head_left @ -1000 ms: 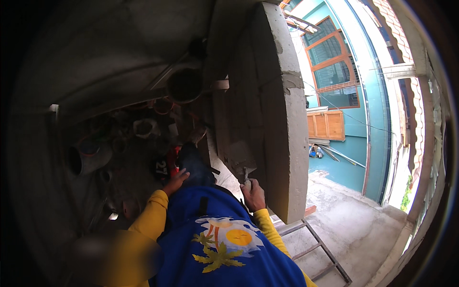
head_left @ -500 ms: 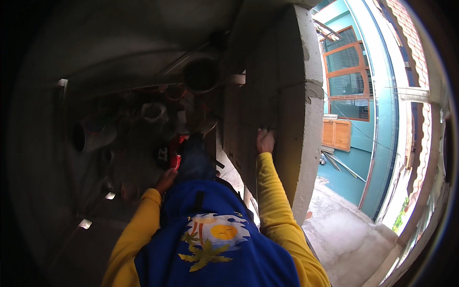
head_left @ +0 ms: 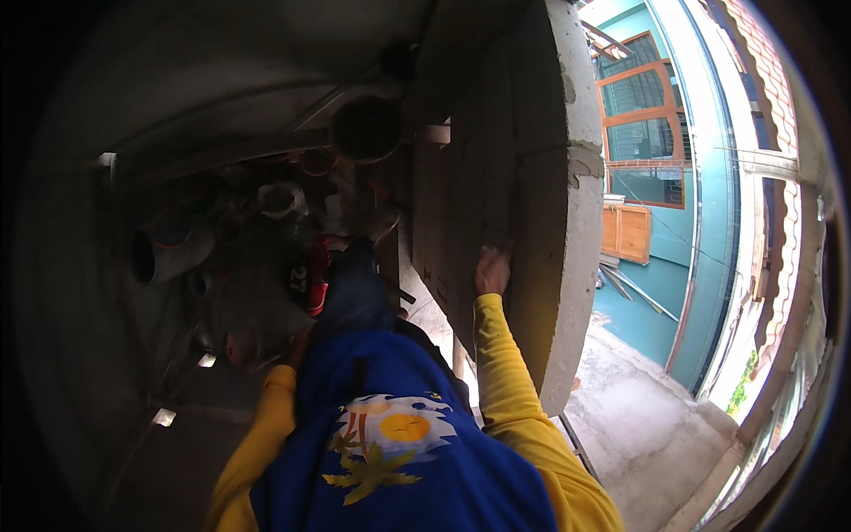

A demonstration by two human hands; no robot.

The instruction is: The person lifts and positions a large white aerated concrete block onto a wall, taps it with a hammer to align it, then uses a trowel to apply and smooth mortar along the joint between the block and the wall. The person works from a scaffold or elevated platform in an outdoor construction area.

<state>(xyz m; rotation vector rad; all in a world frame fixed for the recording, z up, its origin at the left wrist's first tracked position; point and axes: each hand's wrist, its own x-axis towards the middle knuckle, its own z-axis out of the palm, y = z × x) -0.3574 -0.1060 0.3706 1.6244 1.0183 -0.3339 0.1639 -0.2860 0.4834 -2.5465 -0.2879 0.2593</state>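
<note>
My right hand (head_left: 493, 270) is against the dark face of a grey block wall (head_left: 554, 257), a short way in from its pale edge. Its fingers are curled closed; what they hold, if anything, is hidden. My left hand (head_left: 301, 344) hangs low beside my dark trousers, deep in shadow, so its fingers do not show clearly. Just beyond it is a red and black thing (head_left: 316, 288) with white print, its kind unclear in the dark.
Clutter fills the dark left side: a grey pipe-like cylinder (head_left: 173, 250), a pale container (head_left: 282, 201) and a dark round vessel (head_left: 366, 129). Right of the wall lie a concrete floor (head_left: 634, 426), a teal building wall (head_left: 651, 332), a wooden panel (head_left: 627, 233) and leaning strips (head_left: 636, 293).
My right hand has slid slightly toward me along the wall. My left hand has drawn back toward my body, away from the red thing. The view has tilted a little.
</note>
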